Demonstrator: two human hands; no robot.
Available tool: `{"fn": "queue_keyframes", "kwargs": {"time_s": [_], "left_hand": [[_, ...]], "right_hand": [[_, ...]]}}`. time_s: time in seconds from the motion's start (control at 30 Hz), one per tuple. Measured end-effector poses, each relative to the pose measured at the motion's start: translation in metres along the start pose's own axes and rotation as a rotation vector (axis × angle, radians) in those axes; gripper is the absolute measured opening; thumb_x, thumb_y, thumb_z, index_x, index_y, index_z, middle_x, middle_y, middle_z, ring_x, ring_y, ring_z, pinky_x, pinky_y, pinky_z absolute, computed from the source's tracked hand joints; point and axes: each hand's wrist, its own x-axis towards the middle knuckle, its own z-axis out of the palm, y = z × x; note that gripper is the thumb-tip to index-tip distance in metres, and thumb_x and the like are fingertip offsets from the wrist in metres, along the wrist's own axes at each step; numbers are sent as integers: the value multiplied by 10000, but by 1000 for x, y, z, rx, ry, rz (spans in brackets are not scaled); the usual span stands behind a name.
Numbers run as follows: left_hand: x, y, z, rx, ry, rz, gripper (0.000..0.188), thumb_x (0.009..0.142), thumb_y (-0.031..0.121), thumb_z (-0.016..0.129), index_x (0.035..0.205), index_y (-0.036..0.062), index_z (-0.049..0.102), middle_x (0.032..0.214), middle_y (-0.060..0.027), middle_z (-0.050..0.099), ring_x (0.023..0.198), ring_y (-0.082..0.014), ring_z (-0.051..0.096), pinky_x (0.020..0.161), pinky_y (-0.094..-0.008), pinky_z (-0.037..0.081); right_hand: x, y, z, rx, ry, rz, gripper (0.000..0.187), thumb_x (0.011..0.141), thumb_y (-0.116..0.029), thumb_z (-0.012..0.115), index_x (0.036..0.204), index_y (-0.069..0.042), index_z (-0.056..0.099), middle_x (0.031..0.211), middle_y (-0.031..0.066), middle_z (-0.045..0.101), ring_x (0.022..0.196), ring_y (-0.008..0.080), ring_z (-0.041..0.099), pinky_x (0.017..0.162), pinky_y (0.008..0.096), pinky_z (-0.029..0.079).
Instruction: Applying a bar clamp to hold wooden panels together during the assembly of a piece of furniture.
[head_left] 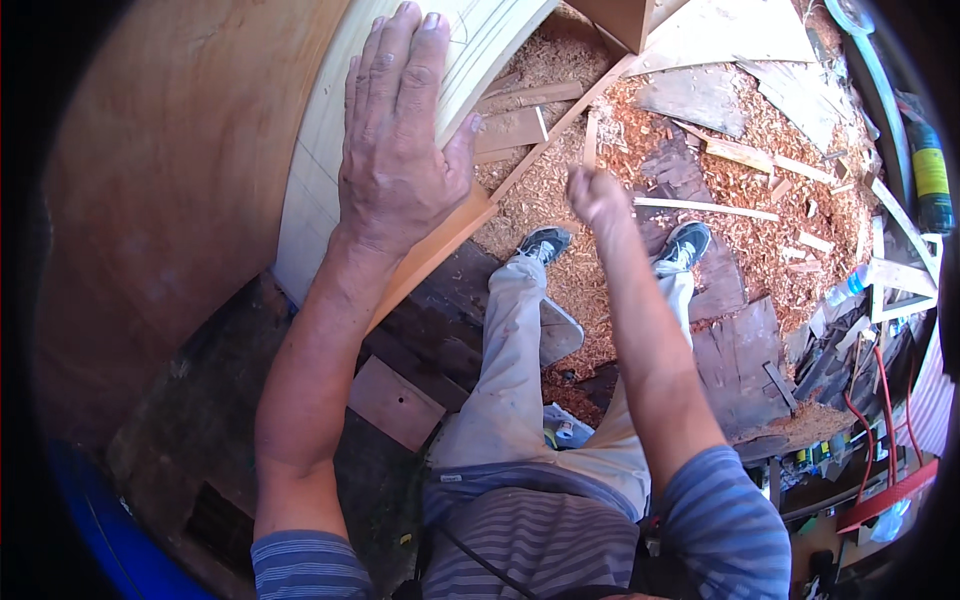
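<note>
**Left hand (400,165) Flat on Pale Board (490,40)**

Fingers extended, it rests upon the board beside a large brown panel (180,150). The right hand (602,196), blurred above wood shavings (535,205), looks curled; I cannot tell whether it grips anything.

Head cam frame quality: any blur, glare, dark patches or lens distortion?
Head view: right hand smeared, likely motion blur, while the left hand on the pale board looks sharper; head view: pale sheet at upper right nearly washed out; head view: floor at lower left in deep shade; head view: black corners, fisheye bending toward the rim.
</note>
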Motion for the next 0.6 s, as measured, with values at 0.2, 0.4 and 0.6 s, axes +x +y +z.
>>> {"fn": "queue_keyframes", "kwargs": {"time_s": [0.2, 0.4, 0.6], "left_hand": [[8, 7, 8, -10, 16, 20, 730, 730, 49, 695, 1385, 4, 376, 1405, -205, 388, 1306, -360, 377, 1085, -424, 313], [4, 5, 7, -18, 45, 34, 734, 739, 59, 684, 1398, 25, 362, 1410, -193, 387, 1310, -365, 367, 1090, -425, 302], [-7, -7, 7, 21, -5, -43, 713, 775, 117, 652, 1411, 39, 339, 1445, -183, 343, 1335, -367, 327, 1104, -454, 267]], "right_hand": [[-7, 14, -129, -242, -268, -154, 166, 996, -161, 399, 1012, -52, 523, 622, -46, 430, 413, 52, 322, 306, 189, 244], [-109, 72, -219, -483, -135, -213, 204, 994, -202, 438, 1103, -56, 527, 629, -37, 433, 418, 50, 334, 315, 198, 271], [-209, 33, -262, -724, 28, -483, 301, 992, -323, 461, 1148, -77, 535, 630, -22, 447, 407, 51, 331, 336, 203, 275]]}}
